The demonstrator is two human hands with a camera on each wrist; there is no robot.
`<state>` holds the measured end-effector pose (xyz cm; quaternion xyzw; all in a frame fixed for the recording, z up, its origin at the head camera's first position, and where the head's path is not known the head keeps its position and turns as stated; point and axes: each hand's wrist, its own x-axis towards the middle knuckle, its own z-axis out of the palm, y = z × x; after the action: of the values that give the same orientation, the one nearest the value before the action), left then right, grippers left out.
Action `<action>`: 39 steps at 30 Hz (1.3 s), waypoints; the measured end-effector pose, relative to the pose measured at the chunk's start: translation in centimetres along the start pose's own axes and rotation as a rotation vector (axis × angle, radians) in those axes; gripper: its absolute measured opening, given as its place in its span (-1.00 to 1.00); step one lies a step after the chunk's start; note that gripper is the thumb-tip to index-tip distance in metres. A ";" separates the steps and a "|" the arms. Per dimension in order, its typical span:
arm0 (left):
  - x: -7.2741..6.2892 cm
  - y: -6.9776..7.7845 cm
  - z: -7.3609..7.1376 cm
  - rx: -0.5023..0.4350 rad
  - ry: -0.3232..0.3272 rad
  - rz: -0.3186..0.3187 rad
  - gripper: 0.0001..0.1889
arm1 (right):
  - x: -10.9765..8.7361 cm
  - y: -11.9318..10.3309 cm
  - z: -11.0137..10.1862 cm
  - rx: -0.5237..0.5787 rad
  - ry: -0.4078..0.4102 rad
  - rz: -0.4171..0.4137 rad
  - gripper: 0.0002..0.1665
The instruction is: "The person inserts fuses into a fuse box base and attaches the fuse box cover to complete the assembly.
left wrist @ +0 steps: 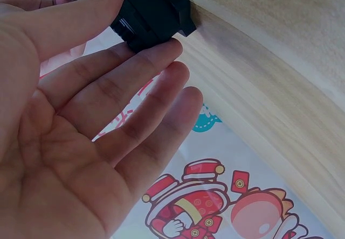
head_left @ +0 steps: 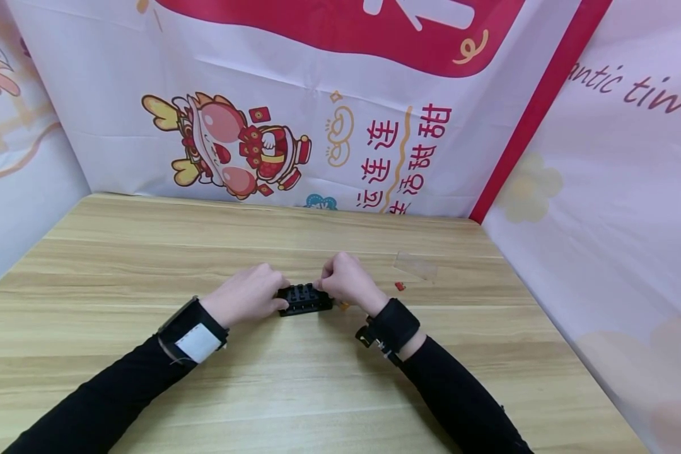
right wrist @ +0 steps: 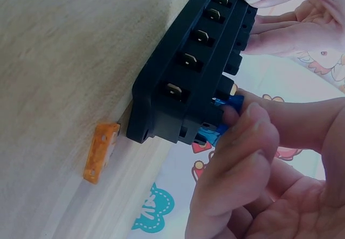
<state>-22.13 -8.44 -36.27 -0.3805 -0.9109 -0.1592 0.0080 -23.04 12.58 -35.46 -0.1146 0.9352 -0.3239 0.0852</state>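
A black fuse block (head_left: pixel 306 308) with a row of metal spade terminals along its side sits on the wooden table, between both hands. At its left end my left hand (head_left: pixel 251 294) pinches it between thumb and fingers; the left wrist view shows the block (left wrist: pixel 153 13) against the fingertips. Over the right end, my right hand (head_left: pixel 350 281) pinches a blue blade fuse (right wrist: pixel 235 103) at the block's top. Fingers cover part of that fuse, so how deep it sits cannot be told. An orange blade fuse (right wrist: pixel 101 152) lies on the table beside the block's right end.
Right of my right hand, a small red piece (head_left: pixel 400 286), perhaps another fuse, lies on the table (head_left: pixel 250 403). A clear plastic cover (head_left: pixel 417 267) is just behind it. Printed cloth (head_left: pixel 295 69) hangs along the table's back edge and both sides.
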 end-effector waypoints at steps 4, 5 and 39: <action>0.0 0.0 0.0 0.000 0.000 -0.001 -0.90 | 0.0 0.0 0.0 0.007 0.005 -0.002 -0.71; 0.0 0.0 0.0 -0.002 0.000 0.000 -0.90 | 0.0 0.1 0.0 0.006 0.006 -0.004 -0.71; -0.1 0.1 0.0 0.014 0.000 0.011 -0.89 | 0.1 -0.6 0.2 -0.086 0.008 -0.017 -0.54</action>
<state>-22.02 -8.47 -36.24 -0.3852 -0.9100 -0.1530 0.0116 -22.97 11.92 -35.24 -0.1248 0.9477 -0.2845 0.0736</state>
